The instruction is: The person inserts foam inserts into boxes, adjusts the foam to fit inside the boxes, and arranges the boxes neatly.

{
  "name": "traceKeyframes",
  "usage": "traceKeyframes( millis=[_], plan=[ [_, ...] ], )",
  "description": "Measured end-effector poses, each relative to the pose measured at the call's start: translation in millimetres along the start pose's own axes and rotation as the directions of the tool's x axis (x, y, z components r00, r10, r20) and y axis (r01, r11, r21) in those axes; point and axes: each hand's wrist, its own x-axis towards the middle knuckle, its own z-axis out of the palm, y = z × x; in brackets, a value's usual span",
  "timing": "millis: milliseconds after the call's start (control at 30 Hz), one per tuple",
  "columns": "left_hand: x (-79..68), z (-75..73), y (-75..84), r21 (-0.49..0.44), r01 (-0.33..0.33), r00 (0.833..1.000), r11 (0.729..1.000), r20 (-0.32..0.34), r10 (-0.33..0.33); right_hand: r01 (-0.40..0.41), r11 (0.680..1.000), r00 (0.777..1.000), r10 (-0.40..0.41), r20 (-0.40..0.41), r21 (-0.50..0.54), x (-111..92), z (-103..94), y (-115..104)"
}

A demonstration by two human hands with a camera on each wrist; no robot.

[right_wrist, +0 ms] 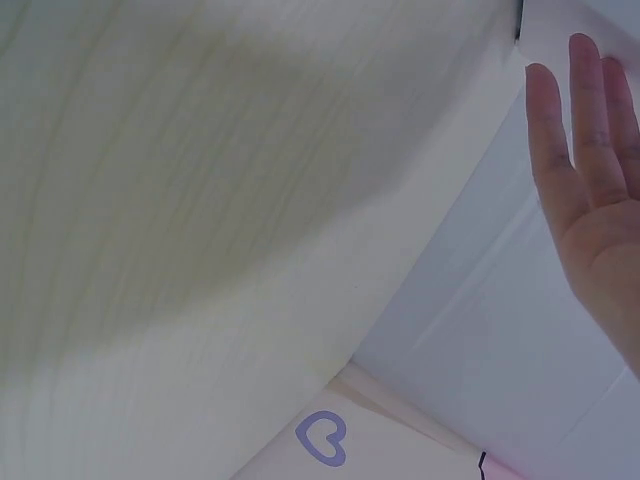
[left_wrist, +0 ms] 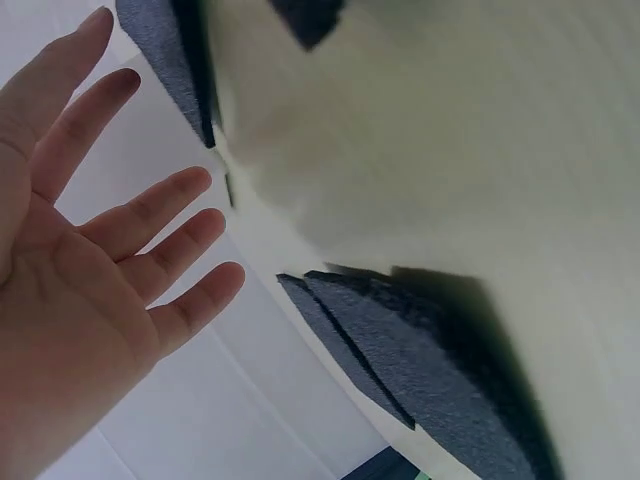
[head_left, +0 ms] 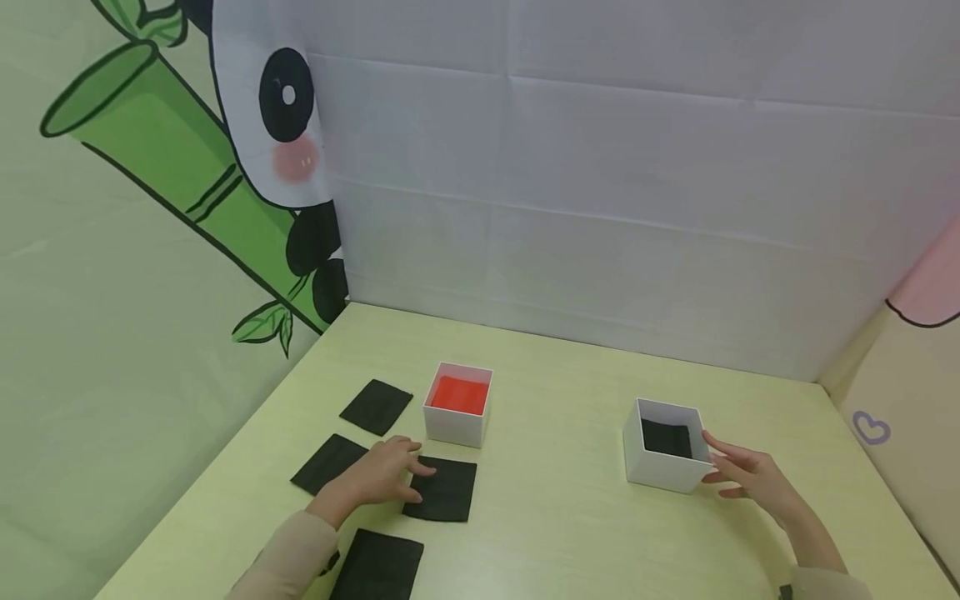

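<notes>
My left hand (head_left: pixel 381 473) is over the left side of the table, its fingers spread above a black cloth square (head_left: pixel 448 498). In the left wrist view that hand's palm (left_wrist: pixel 80 290) faces the camera with nothing in it. To the right stands a white box (head_left: pixel 663 473) with a black cloth (head_left: pixel 666 439) inside. My right hand (head_left: pixel 757 479) is at this box's right side, fingertips at the wall and rim; whether they press on it I cannot tell. The right wrist view has its fingers (right_wrist: pixel 590 130) fairly straight.
Another white box (head_left: pixel 453 429) holding red cloth (head_left: pixel 460 395) stands left of centre. More black squares lie around my left arm: one at the back (head_left: pixel 377 407), one partly under the hand (head_left: pixel 330 461), one in front (head_left: pixel 381 567). A white curtain (head_left: pixel 600 192) hangs behind the table.
</notes>
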Motion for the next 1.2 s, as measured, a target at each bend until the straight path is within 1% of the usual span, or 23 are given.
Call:
traceKeyframes(
  millis=[133, 333, 433, 567, 733, 900, 1033, 1200],
  plan=[
    [1.9, 3.1, -3.5, 0.027, -0.008, 1.000, 1.000, 0.015, 0.008, 0.007, 1.000, 1.000, -0.007, 0.000, 0.004, -1, -0.7, 1],
    [4.6, 6.0, -6.9, 0.084, -0.012, 1.000, 0.996, -0.008, 0.012, 0.007, 1.000, 1.000, -0.007, 0.005, 0.012, -2, -0.8, 3],
    [5.9, 6.4, -6.3, 0.080, -0.001, 1.000, 0.997, -0.005, 0.001, -0.003, 1.000, 1.000, 0.003, 0.000, 0.009, -2, -0.4, 3],
    [8.7, 7.1, -4.7, 0.081, 0.004, 1.000, 0.997, -0.006, -0.003, 0.005, 1.000, 1.000, -0.005, -0.006, 0.017, -2, -0.6, 3],
    [9.9, 7.4, -2.1, 0.105, -0.011, 1.000, 0.994, -0.016, 0.013, -0.004, 1.000, 1.000, 0.004, -0.004, 0.012, -1, -0.6, 1],
    [9.8, 6.2, 0.5, 0.112, -0.036, 0.999, 0.993, -0.026, 0.039, 0.010, 1.000, 1.000, -0.010, -0.003, -0.002, 0, -0.3, 0],
    [10.7, 5.8, 1.1, 0.096, -0.025, 0.999, 0.995, -0.019, 0.027, 0.013, 1.000, 1.000, -0.013, -0.005, -0.004, 1, 0.4, -1],
    [12.9, 9.0, 0.3, 0.078, -0.006, 1.000, 0.997, -0.005, 0.006, -0.004, 1.000, 1.000, 0.004, -0.009, -0.001, 0, 1.2, -2]
  ],
)
